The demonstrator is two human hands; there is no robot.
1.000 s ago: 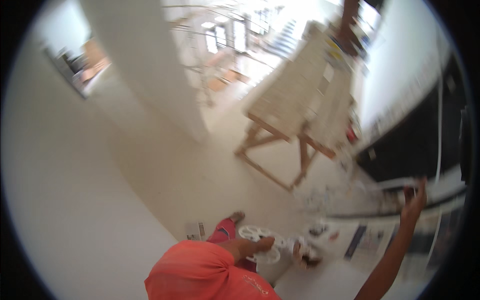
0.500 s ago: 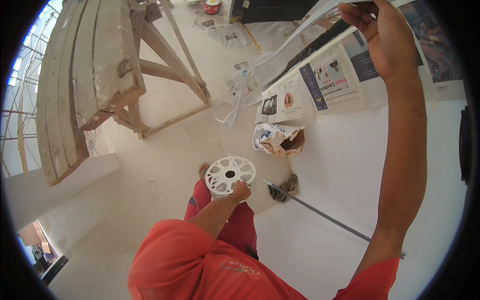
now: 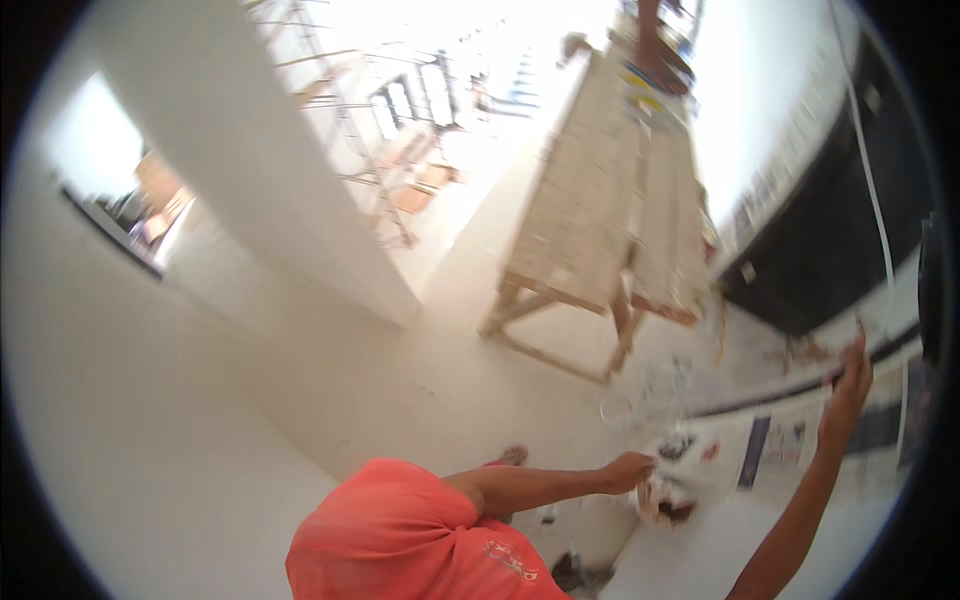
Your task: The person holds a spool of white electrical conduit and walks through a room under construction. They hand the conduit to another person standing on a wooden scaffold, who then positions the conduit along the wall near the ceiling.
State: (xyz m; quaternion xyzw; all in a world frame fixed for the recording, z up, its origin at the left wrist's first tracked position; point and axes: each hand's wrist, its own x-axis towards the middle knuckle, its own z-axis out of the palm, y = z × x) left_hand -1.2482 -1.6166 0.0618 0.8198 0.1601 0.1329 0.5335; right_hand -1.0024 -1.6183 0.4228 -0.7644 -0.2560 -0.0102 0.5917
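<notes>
My left hand (image 3: 628, 472) is closed in a fist at the end of my outstretched arm, beside the newspaper edge and the torn paper-wrapped container (image 3: 668, 508). What it grips is hidden by blur, and the white reel cannot be made out. Farther right, my right hand (image 3: 848, 392) reaches over the newspaper sheets (image 3: 775, 445) along the ledge, its fingers stretched upward. A thin white strip (image 3: 868, 160) hangs close beyond those fingertips; contact cannot be made out. A faint pale loop (image 3: 615, 410) lies on the floor near the left hand.
A long plank trestle bench (image 3: 575, 210) stands ahead, with another person's leg (image 3: 655, 50) at its far end. A dark panel (image 3: 830, 220) is at the right. Scaffolding (image 3: 360, 150) rises beyond a pale wall (image 3: 270, 170). A dark rag (image 3: 580, 575) lies near my lap.
My view has swung left and up, bringing the whole bench into sight. The reel under my left hand has gone from view. My left arm now stretches rightward; my right hand is lower.
</notes>
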